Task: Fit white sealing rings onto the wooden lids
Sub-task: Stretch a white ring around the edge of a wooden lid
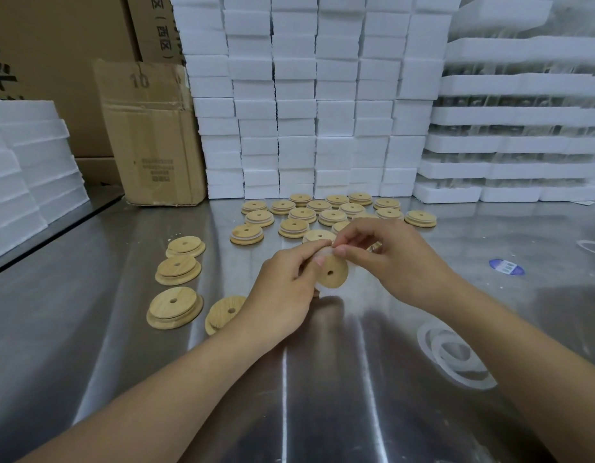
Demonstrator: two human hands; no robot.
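Bench: reflective steel table (89, 295) fills the lower frame, streaked with glare. Upper centre: wall of stacked white foam blocks (296, 95). Upper right: stacked foam trays (523, 111). Left edge: foam slabs (22, 168). Upper left: brown cartons (56, 45); a worn cardboard box (149, 138) stands on the table.

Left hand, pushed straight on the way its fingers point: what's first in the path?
The left hand holds the wooden lid; straight on, it would first meet the fingers of the right hand, pinching the white ring at the lid's top edge close ahead. Depth is hard to judge.
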